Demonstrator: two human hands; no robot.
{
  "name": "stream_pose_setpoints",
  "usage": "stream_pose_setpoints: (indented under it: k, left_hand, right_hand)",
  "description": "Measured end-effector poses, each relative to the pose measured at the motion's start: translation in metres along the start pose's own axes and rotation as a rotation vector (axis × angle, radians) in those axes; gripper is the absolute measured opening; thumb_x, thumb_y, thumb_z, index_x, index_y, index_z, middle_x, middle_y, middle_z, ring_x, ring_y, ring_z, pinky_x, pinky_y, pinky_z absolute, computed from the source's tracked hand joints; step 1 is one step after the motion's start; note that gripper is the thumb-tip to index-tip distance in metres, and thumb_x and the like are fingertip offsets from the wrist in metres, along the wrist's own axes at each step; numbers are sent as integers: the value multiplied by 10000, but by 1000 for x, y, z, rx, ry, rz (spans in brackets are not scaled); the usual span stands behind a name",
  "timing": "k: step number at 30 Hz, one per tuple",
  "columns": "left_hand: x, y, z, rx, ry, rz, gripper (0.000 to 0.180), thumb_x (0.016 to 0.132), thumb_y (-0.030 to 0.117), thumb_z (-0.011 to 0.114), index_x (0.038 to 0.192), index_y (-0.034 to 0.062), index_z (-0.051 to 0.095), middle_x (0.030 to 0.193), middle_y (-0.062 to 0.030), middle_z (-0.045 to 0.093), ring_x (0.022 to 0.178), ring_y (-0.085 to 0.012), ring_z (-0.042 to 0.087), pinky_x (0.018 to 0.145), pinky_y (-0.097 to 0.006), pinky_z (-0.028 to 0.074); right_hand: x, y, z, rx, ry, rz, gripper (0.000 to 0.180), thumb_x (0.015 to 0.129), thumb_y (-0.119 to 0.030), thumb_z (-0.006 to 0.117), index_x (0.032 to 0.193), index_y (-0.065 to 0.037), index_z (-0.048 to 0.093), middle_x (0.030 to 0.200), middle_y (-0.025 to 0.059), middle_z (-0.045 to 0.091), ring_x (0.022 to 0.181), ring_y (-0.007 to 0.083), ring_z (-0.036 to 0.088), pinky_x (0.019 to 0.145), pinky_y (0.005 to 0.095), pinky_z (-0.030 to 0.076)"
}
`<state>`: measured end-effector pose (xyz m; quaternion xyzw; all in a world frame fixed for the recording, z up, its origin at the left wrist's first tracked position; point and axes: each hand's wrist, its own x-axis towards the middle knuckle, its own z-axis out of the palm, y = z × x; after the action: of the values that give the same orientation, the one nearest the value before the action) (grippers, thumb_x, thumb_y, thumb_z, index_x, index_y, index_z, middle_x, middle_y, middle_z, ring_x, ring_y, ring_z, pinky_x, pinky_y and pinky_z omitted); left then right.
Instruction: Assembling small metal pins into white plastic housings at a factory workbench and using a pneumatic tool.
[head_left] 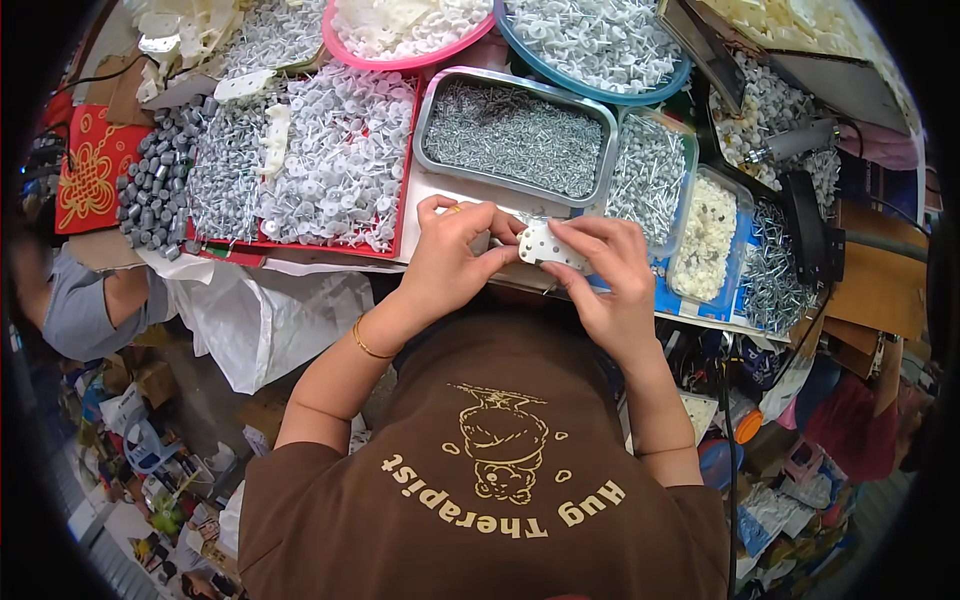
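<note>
A small white plastic piece with several round holes (pixel 545 247) is held in front of my chest, at the table's near edge. My right hand (pixel 612 270) grips it from the right, thumb below and fingers above. My left hand (pixel 460 252) is at the piece's left end, thumb and forefinger pinched together. Whatever lies between those fingertips is too small to make out. Just beyond both hands stands a metal tray (pixel 607 165) full of small silvery screws or pins.
To the left is a red-edged box (pixel 408 190) of white-headed metal pieces, beside grey cylinders (pixel 165 165). A pink basin (pixel 330 45) and a blue basin (pixel 600 95) hold white parts at the back. Clear tubs (pixel 735 240) and loose screws (pixel 775 270) are on the right.
</note>
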<state>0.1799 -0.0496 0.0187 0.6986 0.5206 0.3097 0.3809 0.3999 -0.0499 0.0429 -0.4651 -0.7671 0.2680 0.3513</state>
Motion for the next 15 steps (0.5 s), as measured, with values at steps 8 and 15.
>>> stream_pose_setpoints:
  k: [8,15]
  left_hand:
    - [-3,0,0,38,2,2,138,798,130,795,862,104,675,1000,25,756,958,-119,649,999,-383,287]
    - [-1,1,-6,36,-68,6,226,783,134,817,937,91,657,1052,2,739,1008,-142,645,1018,-396,277]
  right_hand:
    - [-1,-4,0,-38,13,-9,422,747,-54,814,1163,-81,750,1092,84,681,1014,274,598,883,381,487]
    - [2,4,-2,-4,-87,0,382,786,-95,795,1165,-90,738,1075,79,673,1005,289,588,864,395,495]
